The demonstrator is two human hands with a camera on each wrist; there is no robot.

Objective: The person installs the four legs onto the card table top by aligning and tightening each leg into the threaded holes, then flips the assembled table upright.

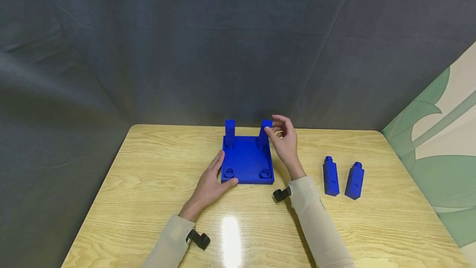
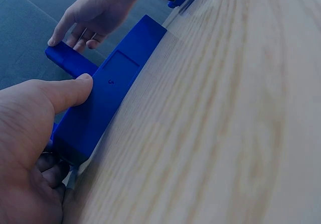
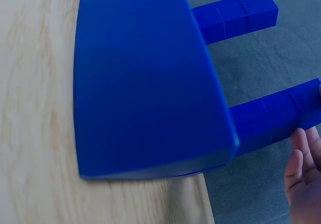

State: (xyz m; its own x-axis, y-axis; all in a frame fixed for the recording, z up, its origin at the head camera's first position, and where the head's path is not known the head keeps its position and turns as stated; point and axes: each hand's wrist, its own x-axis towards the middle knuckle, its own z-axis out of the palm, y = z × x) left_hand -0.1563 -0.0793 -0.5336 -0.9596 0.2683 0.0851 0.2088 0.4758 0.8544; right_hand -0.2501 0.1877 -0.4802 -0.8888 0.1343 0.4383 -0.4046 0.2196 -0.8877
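A square blue plastic base [image 1: 247, 158] with a raised rim lies on the table. One blue square leg [image 1: 230, 129] stands upright at its back left corner. Another blue leg [image 1: 264, 135], leaning slightly right, stands at the back right corner. My right hand [image 1: 287, 146] holds that leg near its top, thumb in front and fingers behind. My left hand [image 1: 209, 183] grips the base's front left corner, its thumb [image 2: 72, 91] pressing the front side. Round sockets show at both front corners. Whether the right leg is fully seated in its socket I cannot tell.
Two loose blue legs [image 1: 331, 177] with threaded ends lie side by side on the wooden table [image 1: 148, 202], right of my right forearm. A dark grey curtain [image 1: 223, 53] hangs behind the table's back edge. Patterned fabric [image 1: 439, 144] borders the right side.
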